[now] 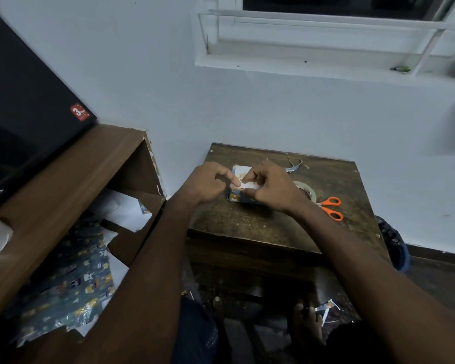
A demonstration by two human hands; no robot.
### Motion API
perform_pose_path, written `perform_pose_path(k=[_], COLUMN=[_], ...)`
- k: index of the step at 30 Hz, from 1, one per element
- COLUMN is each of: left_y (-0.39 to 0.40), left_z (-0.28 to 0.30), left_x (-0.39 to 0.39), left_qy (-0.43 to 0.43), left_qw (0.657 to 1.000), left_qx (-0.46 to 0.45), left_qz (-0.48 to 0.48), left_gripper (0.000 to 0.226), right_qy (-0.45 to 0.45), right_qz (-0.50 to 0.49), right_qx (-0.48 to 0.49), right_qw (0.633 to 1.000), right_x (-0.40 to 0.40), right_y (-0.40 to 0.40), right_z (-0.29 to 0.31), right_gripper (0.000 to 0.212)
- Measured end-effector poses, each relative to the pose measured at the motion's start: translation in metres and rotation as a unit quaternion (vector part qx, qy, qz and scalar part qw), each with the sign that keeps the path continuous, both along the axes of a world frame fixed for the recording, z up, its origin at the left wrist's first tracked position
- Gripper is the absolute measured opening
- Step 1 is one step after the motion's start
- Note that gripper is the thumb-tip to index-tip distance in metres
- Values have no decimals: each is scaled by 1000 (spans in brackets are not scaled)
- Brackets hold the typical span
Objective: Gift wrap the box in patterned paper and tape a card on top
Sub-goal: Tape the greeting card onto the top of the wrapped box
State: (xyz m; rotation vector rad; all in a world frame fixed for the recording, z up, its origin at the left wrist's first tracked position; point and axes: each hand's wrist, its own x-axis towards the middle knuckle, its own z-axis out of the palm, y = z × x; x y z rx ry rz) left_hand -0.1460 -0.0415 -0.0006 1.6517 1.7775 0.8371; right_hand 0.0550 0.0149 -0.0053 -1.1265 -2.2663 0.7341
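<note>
A small box wrapped in dark blue patterned paper (237, 197) lies on the brown wooden table (247, 222). A white card with yellow print (241, 172) rests on top of it. My left hand (208, 183) has its fingertips down on the card's left edge, index finger extended. My right hand (269, 186) pinches at the card's near right part between thumb and forefinger; whether a strip of tape is between them cannot be made out. A roll of tape (307, 191) sits just right of my right hand, partly hidden by it.
Orange-handled scissors (332, 208) lie right of the tape roll. Paper scraps (293, 165) sit at the table's back. A wooden shelf unit (71, 169) stands left, holding leftover patterned paper (76, 282) and white sheets. A dark TV box (24, 114) leans on it.
</note>
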Motion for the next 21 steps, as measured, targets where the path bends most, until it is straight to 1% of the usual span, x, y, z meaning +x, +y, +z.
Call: perform_pose_path(k=[5,8,11,16,21], left_y=[-4,-5,-5,-4,-1], left_z=[4,4,4,2,-3], left_x=[4,3,2,1,-2], left_qy=[23,26,31,43,50], left_qw=[1000,999,999,998,994], left_qx=[7,21,31,49,86], left_qz=[-13,-17,-19,-21,-40], left_gripper=[52,52,53,54,50], right_qy=[2,2,0,-14,-19], right_qz=[1,-11,-24,-25,-31], right_qx=[13,34,46,75,103], right_qw=[1000,999,999,997,994], right_x=[-4,-8,-12,-14,-16], right_y=[-2,-5,-10,-8,-10], right_z=[-5,-9,-10,-16,-20], right_gripper=[30,35,36,30,33])
